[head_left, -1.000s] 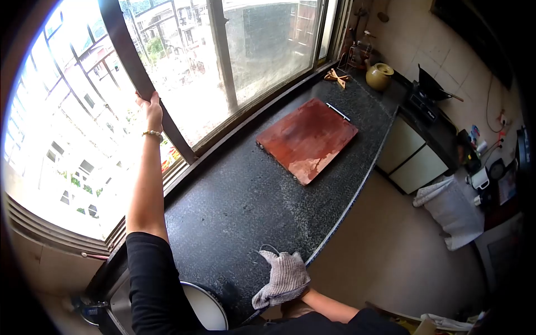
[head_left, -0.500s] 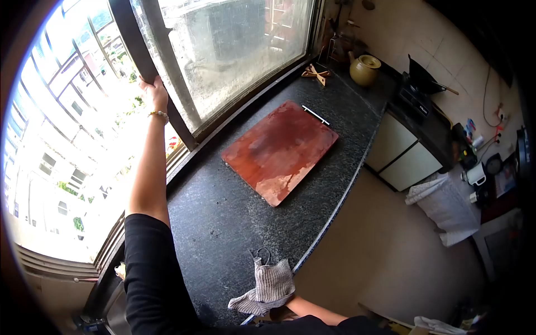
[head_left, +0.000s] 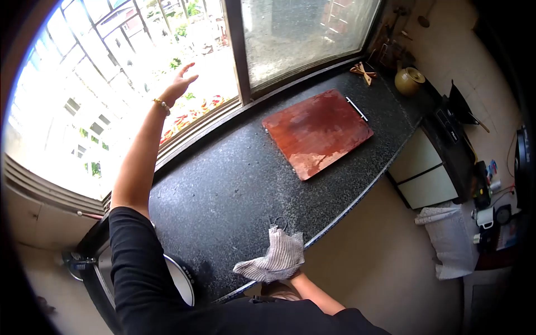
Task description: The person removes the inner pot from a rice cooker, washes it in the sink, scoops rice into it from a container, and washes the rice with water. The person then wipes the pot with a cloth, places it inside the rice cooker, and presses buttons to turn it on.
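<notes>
My left hand [head_left: 178, 86] is raised in the open window gap, fingers apart and holding nothing. To its right stands the dark window frame [head_left: 237, 50], apart from the hand. By the counter's front edge, my right hand [head_left: 295, 276] is mostly covered by a grey-beige ribbed cloth [head_left: 277, 258] that it holds; its fingers are hidden. A dark loop sticks out above the cloth. Farther along the dark speckled counter [head_left: 218, 195] lies a reddish-brown cutting board [head_left: 318, 131] with wet-looking patches and a metal handle on its far side.
A wooden trivet [head_left: 364, 73] and a brown lidded pot [head_left: 409, 81] stand at the far end. Beyond them a black wok [head_left: 462, 103] sits on a stove. A white-rimmed round vessel [head_left: 181, 282] is beside my left arm. A towel [head_left: 448, 240] hangs at the right.
My left hand has let go of the window frame, and its fingers have spread. The view has shifted, so the board and counter appear farther right. My right hand stays with the cloth.
</notes>
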### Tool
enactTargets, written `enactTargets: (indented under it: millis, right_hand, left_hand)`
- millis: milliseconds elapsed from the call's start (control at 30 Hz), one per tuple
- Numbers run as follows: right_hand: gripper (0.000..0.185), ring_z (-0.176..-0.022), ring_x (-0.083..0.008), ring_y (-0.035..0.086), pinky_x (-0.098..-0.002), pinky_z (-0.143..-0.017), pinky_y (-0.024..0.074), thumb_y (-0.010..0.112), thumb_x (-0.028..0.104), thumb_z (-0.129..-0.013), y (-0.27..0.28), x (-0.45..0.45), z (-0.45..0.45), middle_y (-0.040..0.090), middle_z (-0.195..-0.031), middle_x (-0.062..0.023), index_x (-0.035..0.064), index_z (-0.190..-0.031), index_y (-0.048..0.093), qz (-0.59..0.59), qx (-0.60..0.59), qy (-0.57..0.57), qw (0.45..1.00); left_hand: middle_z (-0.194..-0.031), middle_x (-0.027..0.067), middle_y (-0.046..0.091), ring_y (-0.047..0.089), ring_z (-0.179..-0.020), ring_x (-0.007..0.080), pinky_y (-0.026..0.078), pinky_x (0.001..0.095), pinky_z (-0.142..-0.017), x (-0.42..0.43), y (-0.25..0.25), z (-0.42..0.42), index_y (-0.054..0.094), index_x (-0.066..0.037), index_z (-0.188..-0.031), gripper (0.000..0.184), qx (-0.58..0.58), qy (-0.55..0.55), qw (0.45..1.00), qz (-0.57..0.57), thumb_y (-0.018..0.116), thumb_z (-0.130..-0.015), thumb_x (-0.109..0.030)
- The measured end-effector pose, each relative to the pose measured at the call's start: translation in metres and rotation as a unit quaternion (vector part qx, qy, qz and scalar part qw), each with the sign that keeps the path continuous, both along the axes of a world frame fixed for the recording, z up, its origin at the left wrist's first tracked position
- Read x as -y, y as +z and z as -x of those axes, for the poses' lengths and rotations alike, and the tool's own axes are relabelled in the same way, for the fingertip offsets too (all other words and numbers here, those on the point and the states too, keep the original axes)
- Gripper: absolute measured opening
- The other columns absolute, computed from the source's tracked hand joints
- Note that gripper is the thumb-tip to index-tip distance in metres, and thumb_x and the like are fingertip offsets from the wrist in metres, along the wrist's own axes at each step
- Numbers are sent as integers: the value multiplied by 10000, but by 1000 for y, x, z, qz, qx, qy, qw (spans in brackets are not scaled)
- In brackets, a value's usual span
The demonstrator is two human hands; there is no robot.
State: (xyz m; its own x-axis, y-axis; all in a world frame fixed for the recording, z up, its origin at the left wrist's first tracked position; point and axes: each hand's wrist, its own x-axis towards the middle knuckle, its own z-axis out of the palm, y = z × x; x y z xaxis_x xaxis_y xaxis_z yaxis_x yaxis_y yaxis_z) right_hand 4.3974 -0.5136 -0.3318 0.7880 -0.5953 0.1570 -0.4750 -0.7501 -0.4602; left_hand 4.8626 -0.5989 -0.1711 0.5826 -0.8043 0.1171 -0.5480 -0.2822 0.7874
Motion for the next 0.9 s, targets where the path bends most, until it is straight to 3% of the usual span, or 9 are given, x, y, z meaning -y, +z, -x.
enactTargets:
  millis: [133, 267, 367, 467, 600, 733, 800, 867, 900]
  right_hand:
    - [758, -837, -273, 558, -370, -715, 414, 708, 522, -513, 3, 8, -3, 575, -760, -110, -15, -1029, 565, 46, 5, 19, 999]
    - [245, -901, -295, 526, -399, -750, 417, 529, 66, -613, 23, -6, -26, 559, -862, -131, 53, -855, 567, -6, 52, 155, 986]
    - [398, -1008, -286, 475, -372, -870, 372, 507, 53, -666, -13, -50, -51, 504, -1086, -157, 39, -1064, 511, 109, 17, 102, 989]
    - [449, -1043, -283, 459, -364, -910, 358, 499, 50, -685, -30, -109, -62, 487, -1158, -165, 34, -1134, 492, 112, 14, 108, 988]
    - [445, -1041, -284, 461, -366, -908, 359, 499, 53, -689, -45, -203, -60, 488, -1155, -165, 34, -1134, 492, 55, 17, 126, 990]
    - [442, -1039, -285, 463, -368, -906, 361, 498, 56, -693, -53, -277, -43, 490, -1153, -165, 33, -1134, 492, 13, 4, 124, 992]
    - [441, -1039, -285, 463, -369, -905, 361, 498, 58, -695, -48, -304, -28, 491, -1151, -165, 33, -1134, 492, -13, -2, 120, 993]
    - [439, -1038, -286, 464, -370, -904, 362, 498, 60, -697, -42, -324, -19, 491, -1150, -164, 32, -1135, 491, -35, -2, 118, 992]
    - [438, -1037, -286, 465, -371, -903, 363, 497, 61, -698, -40, -330, -20, 492, -1149, -164, 32, -1135, 491, -40, 3, 116, 992]
  left_hand:
    - [-1288, 143, 404, 326, -1222, 246, 239, 349, -1022, -191, -38, -15, 424, -82, -1258, 495, 18, -5, 996, -83, 569, -820, -261]
    - [-1101, 136, 514, 480, -1030, 163, 388, 279, -887, -390, -64, 12, 426, -2, -1223, 458, -92, 110, 979, -146, 563, -821, -174]
    - [-939, 52, 568, 524, -820, 102, 439, 231, -732, -499, -79, 69, 452, 12, -1191, 433, -171, 186, 955, -158, 574, -817, -171]
    - [-1004, 53, 568, 554, -750, 97, 448, 222, -583, -581, -121, 129, 439, -28, -1215, 466, -254, 198, 925, -201, 545, -833, -273]
    - [-1003, 75, 522, 574, -709, 139, 508, 238, -482, -606, -153, 216, 398, -42, -1203, 455, -535, 181, 823, -63, 531, -847, -291]
    - [-1065, 120, 504, 608, -606, 188, 504, 257, -386, -595, -174, 260, 271, -86, -1239, 573, -586, 151, 796, 16, 597, -798, -250]
    - [-988, 122, 546, 611, -602, 190, 501, 255, -359, -592, -177, 261, 338, -61, -1194, 508, -605, 182, 775, 24, 597, -795, -238]
    - [-819, 102, 589, 610, -572, 195, 507, 270, -357, -589, -180, 252, 442, 1, -1074, 386, -695, 200, 690, 16, 595, -792, -213]
    - [-669, 102, 582, 602, -522, 215, 487, 274, -336, -588, -184, 249, 495, 56, -911, 230, -717, 227, 659, 6, 558, -778, -121]
